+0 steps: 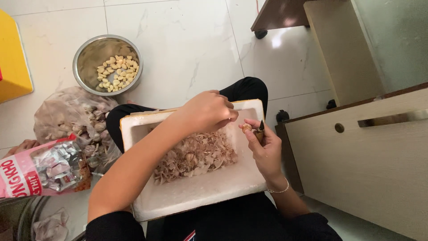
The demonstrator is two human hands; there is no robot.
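Observation:
A white foam tray (205,187) rests on my lap, holding a heap of dry garlic skins (194,156). Over its far right corner my left hand (207,110) is curled, fingertips meeting my right hand. My right hand (265,149) grips a small dark-bladed knife (261,127) and pinches a garlic clove (246,128) against it. What my left fingers pinch is hidden.
A steel bowl (84,56) of peeled garlic cloves (117,72) sits on the tiled floor at upper left. A clear bag of unpeeled garlic bulbs (73,120) and a pink printed packet (40,167) lie left of me. A yellow box (13,58) stands far left; a wooden cabinet (370,156) stands right.

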